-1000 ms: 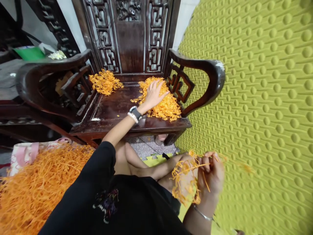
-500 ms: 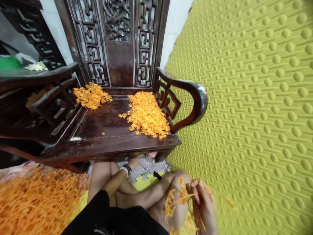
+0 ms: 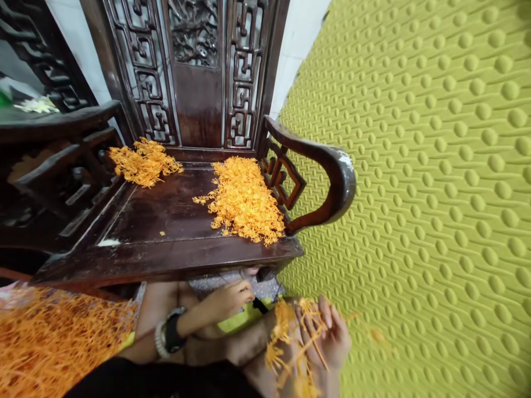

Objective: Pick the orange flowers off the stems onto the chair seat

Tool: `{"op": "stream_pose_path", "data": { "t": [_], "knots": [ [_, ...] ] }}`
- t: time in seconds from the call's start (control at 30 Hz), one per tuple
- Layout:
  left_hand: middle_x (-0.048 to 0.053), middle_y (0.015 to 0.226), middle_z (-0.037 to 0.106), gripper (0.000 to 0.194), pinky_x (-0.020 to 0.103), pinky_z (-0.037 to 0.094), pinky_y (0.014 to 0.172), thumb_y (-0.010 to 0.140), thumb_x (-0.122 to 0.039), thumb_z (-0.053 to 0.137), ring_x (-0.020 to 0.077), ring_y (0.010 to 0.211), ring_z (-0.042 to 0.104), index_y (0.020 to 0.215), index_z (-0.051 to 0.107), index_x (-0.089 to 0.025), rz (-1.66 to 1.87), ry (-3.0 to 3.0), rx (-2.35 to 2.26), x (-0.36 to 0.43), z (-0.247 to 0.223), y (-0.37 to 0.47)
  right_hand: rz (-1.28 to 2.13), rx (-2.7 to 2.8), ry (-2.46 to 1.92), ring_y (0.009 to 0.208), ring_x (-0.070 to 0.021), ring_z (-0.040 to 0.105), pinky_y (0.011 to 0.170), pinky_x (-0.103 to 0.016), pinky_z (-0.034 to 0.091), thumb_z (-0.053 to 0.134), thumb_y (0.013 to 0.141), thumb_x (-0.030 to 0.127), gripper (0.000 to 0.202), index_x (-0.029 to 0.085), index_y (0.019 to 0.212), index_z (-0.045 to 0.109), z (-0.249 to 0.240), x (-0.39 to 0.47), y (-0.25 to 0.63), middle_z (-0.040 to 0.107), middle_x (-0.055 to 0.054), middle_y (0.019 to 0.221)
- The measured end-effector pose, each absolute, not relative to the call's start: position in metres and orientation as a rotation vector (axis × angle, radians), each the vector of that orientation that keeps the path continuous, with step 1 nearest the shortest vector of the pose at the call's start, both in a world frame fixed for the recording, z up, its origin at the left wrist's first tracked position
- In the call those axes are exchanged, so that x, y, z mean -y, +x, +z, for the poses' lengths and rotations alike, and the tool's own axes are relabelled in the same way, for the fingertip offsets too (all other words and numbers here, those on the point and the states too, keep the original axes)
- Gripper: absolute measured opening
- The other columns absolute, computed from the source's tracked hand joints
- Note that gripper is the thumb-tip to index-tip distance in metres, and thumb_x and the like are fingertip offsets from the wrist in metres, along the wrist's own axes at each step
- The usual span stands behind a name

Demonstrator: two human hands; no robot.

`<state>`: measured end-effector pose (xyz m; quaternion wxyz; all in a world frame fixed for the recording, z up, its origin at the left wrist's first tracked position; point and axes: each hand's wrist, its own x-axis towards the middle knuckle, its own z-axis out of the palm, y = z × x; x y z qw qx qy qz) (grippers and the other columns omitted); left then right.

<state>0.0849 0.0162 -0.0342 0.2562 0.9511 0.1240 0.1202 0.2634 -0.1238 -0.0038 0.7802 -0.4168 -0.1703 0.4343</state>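
Observation:
My left hand (image 3: 235, 298), with a dark watch and a pale bracelet at the wrist, is over my legs below the seat's front edge. Its fingers are curled in, and nothing shows in them. My right hand (image 3: 329, 334), at the lower right, pinches thin orange strands (image 3: 310, 315). Some strands hang over my leg, blurred at the bottom. On the dark wooden seat (image 3: 166, 213) lie a large orange-yellow pile (image 3: 244, 202) at the right and a smaller orange pile (image 3: 145, 163) at the back left.
A big heap of orange strands (image 3: 58, 342) fills the lower left. The chair's curved armrest (image 3: 342, 179) stands at the right of the seat, beside a bumpy yellow-green mat (image 3: 435, 193). Carved wood panels (image 3: 199, 99) rise behind the seat. A black strip (image 3: 260, 305) lies near my left hand.
My left hand has come out from below the seat edge and moved toward my right hand. My right hand has shifted slightly left, still holding strands. The view has shifted a little.

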Motion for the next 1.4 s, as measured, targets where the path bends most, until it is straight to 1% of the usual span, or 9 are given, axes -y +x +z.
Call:
{"op": "stream_pose_path", "data": {
  "t": [0.23,0.33,0.43,0.6,0.67,0.77,0.9,1.13,1.4],
  "knots": [
    [0.009,0.111,0.054,0.021,0.033,0.050,0.087,0.092,-0.012,0.043,0.0168,0.097,0.057,0.104,0.059,-0.018,1.053,2.673,-0.285,-0.086,0.079,0.070,0.994,0.238,-0.649,0.036,-0.0060,0.022,0.046,-0.021,0.042,0.065,0.072,0.035,0.046,0.019,0.052,0.025,-0.007,0.119,0.246,0.021,0.010,0.041],
    [0.011,0.111,0.055,0.024,0.036,0.050,0.088,0.090,-0.008,0.042,0.0188,0.098,0.058,0.099,0.062,-0.016,1.010,2.728,-0.437,-0.135,0.081,0.105,1.016,0.233,-0.686,0.037,-0.0066,0.023,0.046,-0.022,0.041,0.062,0.074,0.032,0.035,0.021,0.057,0.033,-0.008,0.126,0.229,0.025,0.010,0.045],
    [0.016,0.128,0.050,0.027,0.045,0.043,0.100,0.087,-0.009,0.048,0.0269,0.116,0.051,0.108,0.064,-0.012,0.853,2.756,-0.675,-0.159,0.061,0.131,1.036,0.272,-0.752,0.037,-0.0075,0.025,0.046,-0.023,0.040,0.060,0.074,0.034,0.031,0.022,0.060,0.036,-0.010,0.135,0.216,0.028,0.009,0.045],
    [0.009,0.146,0.041,0.023,0.056,0.028,0.109,0.090,-0.023,0.051,0.0325,0.134,0.030,0.105,0.067,-0.018,1.082,2.772,-0.623,-0.108,0.060,0.110,1.087,0.397,-0.873,0.041,-0.0106,0.033,0.049,-0.026,0.040,0.059,0.074,0.041,0.034,0.022,0.057,0.036,-0.012,0.142,0.207,0.030,0.007,0.042],
    [0.008,0.141,0.048,0.026,0.053,0.031,0.107,0.091,-0.031,0.051,0.0295,0.131,0.036,0.111,0.065,-0.020,1.083,2.700,-0.500,-0.067,0.066,0.086,1.099,0.472,-0.909,0.041,-0.0113,0.032,0.047,-0.026,0.037,0.057,0.075,0.042,0.032,0.022,0.058,0.039,-0.008,0.139,0.203,0.031,0.006,0.042],
    [0.008,0.124,0.061,0.039,0.040,0.044,0.095,0.090,-0.045,0.050,0.0226,0.109,0.056,0.121,0.057,-0.020,0.679,2.493,-0.334,-0.010,0.062,0.050,1.155,0.630,-0.943,0.039,-0.0095,0.025,0.042,-0.025,0.026,0.058,0.075,0.043,0.029,0.022,0.059,0.047,0.000,0.126,0.192,0.031,0.006,0.043],
    [0.005,0.093,0.067,0.038,0.028,0.047,0.075,0.091,-0.050,0.045,0.0176,0.081,0.060,0.106,0.058,-0.018,0.359,2.056,-0.451,0.023,0.035,0.012,1.380,0.794,-0.939,0.038,-0.0071,0.020,0.041,-0.025,0.014,0.061,0.074,0.044,0.028,0.020,0.063,0.056,0.005,0.101,0.174,0.037,0.005,0.046],
    [0.001,0.076,0.062,0.027,0.023,0.043,0.070,0.085,-0.042,0.057,0.0152,0.075,0.056,0.078,0.063,-0.017,0.887,1.500,-1.022,0.036,-0.002,-0.086,1.716,0.998,-0.943,0.044,-0.0062,0.015,0.047,-0.025,0.010,0.060,0.083,0.046,0.037,0.016,0.105,0.064,-0.004,0.067,0.113,0.024,0.009,0.049],
    [0.001,0.071,0.067,0.026,0.024,0.046,0.067,0.075,-0.043,0.067,0.0148,0.069,0.060,0.071,0.070,-0.017,1.351,0.972,-1.322,0.061,-0.017,-0.132,1.869,1.174,-0.960,0.046,-0.0065,0.017,0.043,-0.023,0.010,0.059,0.084,0.047,0.040,0.014,0.105,0.064,-0.006,0.058,0.048,0.026,0.008,0.053]
  ]
}}
